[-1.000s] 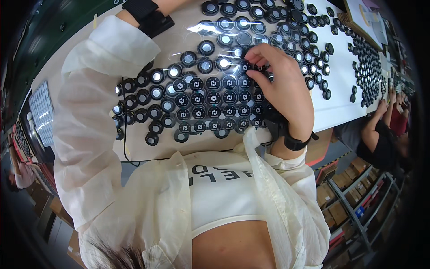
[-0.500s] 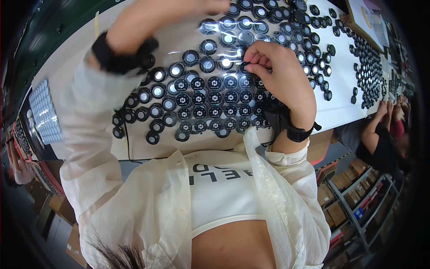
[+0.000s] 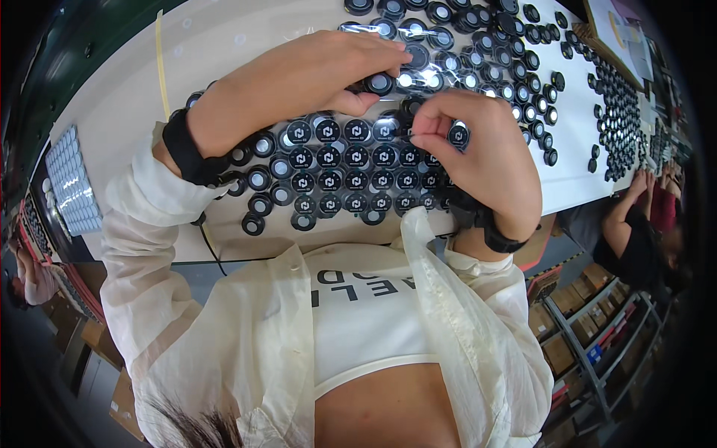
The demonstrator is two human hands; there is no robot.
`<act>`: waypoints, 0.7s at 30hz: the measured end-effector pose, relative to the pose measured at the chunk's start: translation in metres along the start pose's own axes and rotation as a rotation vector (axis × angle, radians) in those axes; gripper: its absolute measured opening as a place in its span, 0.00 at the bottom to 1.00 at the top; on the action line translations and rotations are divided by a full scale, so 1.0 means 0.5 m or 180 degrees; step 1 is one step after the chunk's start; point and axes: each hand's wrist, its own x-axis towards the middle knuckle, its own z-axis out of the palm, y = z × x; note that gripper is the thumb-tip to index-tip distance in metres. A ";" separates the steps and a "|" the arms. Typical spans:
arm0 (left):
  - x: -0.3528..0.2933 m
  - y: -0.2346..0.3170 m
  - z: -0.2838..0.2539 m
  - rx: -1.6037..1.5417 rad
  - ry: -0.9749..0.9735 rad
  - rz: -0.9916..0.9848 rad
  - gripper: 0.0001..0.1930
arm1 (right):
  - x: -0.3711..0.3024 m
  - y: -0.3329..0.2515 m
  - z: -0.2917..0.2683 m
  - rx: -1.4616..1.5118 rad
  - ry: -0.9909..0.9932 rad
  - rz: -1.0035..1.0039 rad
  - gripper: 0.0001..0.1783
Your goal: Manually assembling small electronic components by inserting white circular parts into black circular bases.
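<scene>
My left hand (image 3: 347,69) reaches across the table with fingers stretched and thumb apart. A black round part with a pale centre (image 3: 379,83) lies between its thumb and fingers, and I cannot tell whether they grip it. The thumb and forefinger of my right hand (image 3: 482,138) are pinched at the upper edge of a clear sheet of round black labels (image 3: 328,156); what is between the fingertips is too small to name. One black label (image 3: 458,135) shows in the curl of that hand. The sheet lies over several round parts, its labels in rows with light marks.
Many black round parts (image 3: 441,37) spread over the pale table (image 3: 112,142), more of them farther right. A tray of pale discs (image 3: 75,183) is at the left. A dark cable (image 3: 211,250) hangs over the front edge. Other people (image 3: 635,231) work at the right, beside shelving with boxes.
My left hand has come back toward me and down, beside my right hand. The right hand has shifted slightly right and lower, its pinch still at the sheet's upper edge.
</scene>
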 end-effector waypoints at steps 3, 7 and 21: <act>0.012 0.009 -0.016 -0.0170 0.0050 0.0190 0.19 | -0.023 -0.021 -0.033 0.0367 0.0620 -0.0333 0.07; -0.004 0.050 -0.073 -0.1530 0.0369 -0.0093 0.23 | -0.047 -0.024 -0.053 0.1563 0.0934 -0.0171 0.09; -0.066 0.101 -0.053 -0.2968 0.1385 -0.0844 0.25 | 0.030 -0.022 0.065 0.3437 0.0889 -0.0446 0.08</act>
